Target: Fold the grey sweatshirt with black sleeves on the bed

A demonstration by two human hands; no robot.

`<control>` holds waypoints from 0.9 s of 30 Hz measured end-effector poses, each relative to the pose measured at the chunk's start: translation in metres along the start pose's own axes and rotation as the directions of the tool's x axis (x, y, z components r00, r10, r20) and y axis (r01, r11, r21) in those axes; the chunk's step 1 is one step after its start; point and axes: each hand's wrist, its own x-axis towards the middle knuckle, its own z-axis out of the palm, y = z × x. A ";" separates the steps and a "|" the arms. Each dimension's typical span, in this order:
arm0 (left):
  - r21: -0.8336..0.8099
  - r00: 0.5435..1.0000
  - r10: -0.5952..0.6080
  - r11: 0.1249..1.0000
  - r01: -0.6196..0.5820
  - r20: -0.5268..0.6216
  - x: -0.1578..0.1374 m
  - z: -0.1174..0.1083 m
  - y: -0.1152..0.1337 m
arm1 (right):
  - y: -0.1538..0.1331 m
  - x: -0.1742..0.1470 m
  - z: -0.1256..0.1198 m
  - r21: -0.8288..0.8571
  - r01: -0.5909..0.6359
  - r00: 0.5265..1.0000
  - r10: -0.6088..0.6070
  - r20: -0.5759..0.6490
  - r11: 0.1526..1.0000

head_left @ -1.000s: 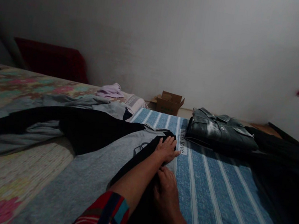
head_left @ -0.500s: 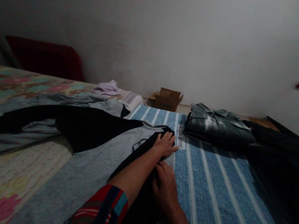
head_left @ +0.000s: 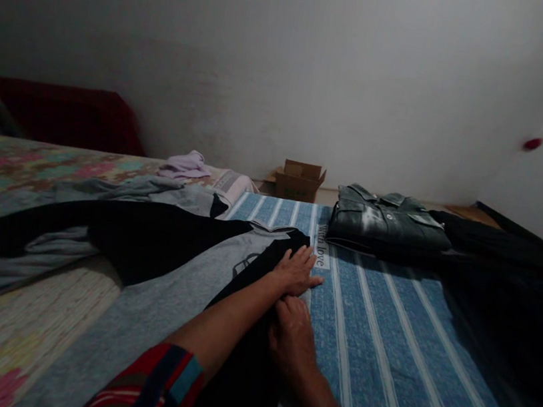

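Note:
A grey long-sleeved shirt with black sleeves (head_left: 161, 302) lies spread on the bed, one sleeve stretched out to the left. Its other sleeve is folded over the body and runs towards me. My left hand (head_left: 296, 270) rests with fingers spread on the black shoulder near the collar. Just below it, my right hand (head_left: 294, 335) is curled with its fingertips closed on the edge of the folded sleeve; part of that grip is hidden.
A blue striped sheet (head_left: 375, 326) covers the bed's right side. Folded dark denim jacket (head_left: 390, 223) and black clothes (head_left: 500, 303) lie there. Grey clothing (head_left: 64, 242) and a lilac cloth (head_left: 184, 164) are at left. An open cardboard box (head_left: 297, 180) stands by the wall.
My left hand has slid slightly down from the shoulder's top edge. My right hand stays at the folded sleeve. The view has shifted a little.

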 end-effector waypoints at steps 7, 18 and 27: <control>0.007 1.000 -0.016 1.000 0.016 0.000 0.001 0.000 0.002 | 0.001 -0.002 0.001 -0.021 0.004 1.000 -0.004 -0.007 1.000; -0.015 1.000 -0.019 1.000 0.019 0.008 0.000 0.002 0.000 | -0.001 -0.002 0.000 -0.039 0.003 1.000 -0.003 -0.003 0.999; -0.046 0.999 -0.016 0.999 0.014 -0.028 -0.003 0.002 0.000 | 0.002 -0.003 0.004 -0.027 0.015 1.000 -0.015 0.011 1.000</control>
